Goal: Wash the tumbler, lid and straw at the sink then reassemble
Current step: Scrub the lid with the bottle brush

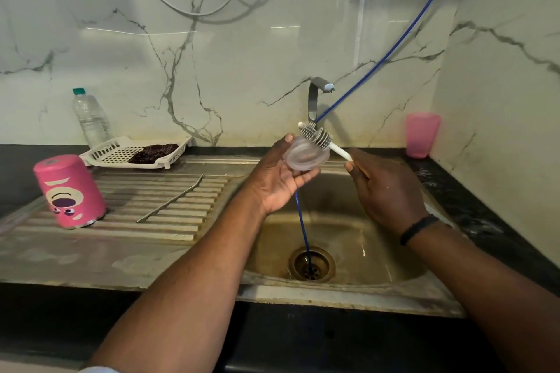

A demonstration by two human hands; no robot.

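Over the sink, your left hand cradled the clear lid while your right hand gripped the brush, scrubbing it. The tumbler and straw lay on the drainboard; rinsing the lid likely came next.

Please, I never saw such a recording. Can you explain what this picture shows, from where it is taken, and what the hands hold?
There is one picture, from a camera on the person's head, looking down at a steel sink. The left hand holds a clear lid. The right hand grips a white brush whose bristles lie against the lid. On the draining board a pink tumbler stands upside down and a metal straw lies beside it.
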